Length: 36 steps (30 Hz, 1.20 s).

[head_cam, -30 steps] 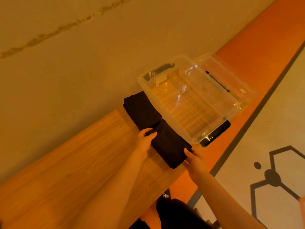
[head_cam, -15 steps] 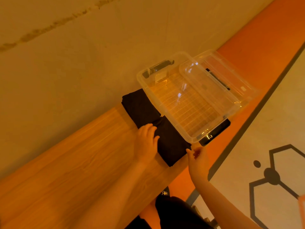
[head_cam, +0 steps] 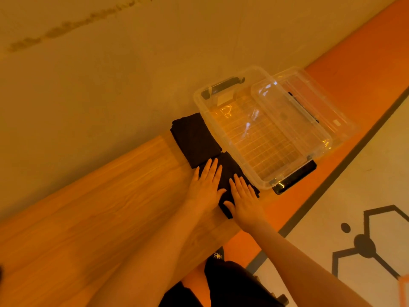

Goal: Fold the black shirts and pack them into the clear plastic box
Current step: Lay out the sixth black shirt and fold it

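1. Two folded shirts lie on the table [head_cam: 93, 202]: near shirt [head_cam: 230, 171], far shirt [head_cam: 194, 138] at its 11 o'clock, touching
2. I see left hand [head_cam: 204, 187] and right hand [head_cam: 244, 199] flat, fingers straight, pressing the near shirt
3. Box [head_cam: 263, 129] sits at the shirts' 2 o'clock, lid [head_cam: 309, 107] leaning across it

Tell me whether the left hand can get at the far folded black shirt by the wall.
Probably yes. The left hand lies flat on the near shirt, and the far folded shirt lies uncovered just beyond its fingertips; nothing stands between.
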Tool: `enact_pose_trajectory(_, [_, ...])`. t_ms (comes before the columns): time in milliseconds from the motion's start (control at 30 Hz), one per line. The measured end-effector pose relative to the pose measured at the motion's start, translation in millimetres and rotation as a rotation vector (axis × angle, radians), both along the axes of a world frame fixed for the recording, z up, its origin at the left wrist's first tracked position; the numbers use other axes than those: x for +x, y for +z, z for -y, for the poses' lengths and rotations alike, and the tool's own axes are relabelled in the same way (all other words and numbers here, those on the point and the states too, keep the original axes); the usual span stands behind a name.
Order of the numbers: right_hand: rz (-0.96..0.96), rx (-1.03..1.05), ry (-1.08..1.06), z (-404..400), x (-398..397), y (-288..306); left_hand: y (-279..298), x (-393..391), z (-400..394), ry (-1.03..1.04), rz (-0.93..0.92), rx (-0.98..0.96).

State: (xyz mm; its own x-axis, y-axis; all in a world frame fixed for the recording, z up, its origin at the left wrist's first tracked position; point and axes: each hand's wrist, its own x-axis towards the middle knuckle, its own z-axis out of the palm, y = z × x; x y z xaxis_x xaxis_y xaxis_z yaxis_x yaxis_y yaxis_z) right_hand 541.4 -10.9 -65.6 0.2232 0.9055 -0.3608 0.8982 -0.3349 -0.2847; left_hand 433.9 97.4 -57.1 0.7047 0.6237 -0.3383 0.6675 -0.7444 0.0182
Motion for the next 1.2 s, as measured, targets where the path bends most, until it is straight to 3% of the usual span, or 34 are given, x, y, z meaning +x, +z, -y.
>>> enact_pose_trajectory(200, [0.029,0.015,-0.035,14.2,1.0,1.7,4.4,-11.2,6.4,0.041,0.079,-0.003])
enact_pose_trajectory(267, [0.02,0.035,-0.02,13.8,-2.4,4.1,5.4,-26.9,17.3,0.154,0.16,-0.023])
enact_pose_trajectory(433, [0.109,0.136,0.047,-10.8,-38.3,16.7,15.3,-95.3,36.3,0.474,0.133,-0.216])
enact_pose_trajectory(567, [0.061,0.022,-0.03,-21.1,-49.2,18.2,32.1,-164.4,44.9,0.647,0.234,-0.199])
enact_pose_trajectory(867, [0.045,0.092,-0.314,-13.7,-58.0,11.1,1.4,-254.6,66.7,0.557,0.199,-0.089])
enact_pose_trajectory(933, [0.083,0.075,-0.323,-13.2,-55.6,9.2,-17.7,-264.1,72.7,0.544,0.084,-0.202])
enact_pose_trajectory(1000, [0.129,0.057,-0.264,-15.7,-52.9,7.0,-25.7,-264.8,72.7,0.514,0.047,-0.181])
enact_pose_trajectory(1100, [0.161,0.042,-0.188,-20.1,-50.7,5.4,-34.2,-254.6,72.3,0.503,0.086,-0.134])
enact_pose_trajectory(1200, [0.162,0.049,-0.242,-22.4,-52.5,2.7,-46.6,-247.7,71.1,0.511,0.121,-0.103])
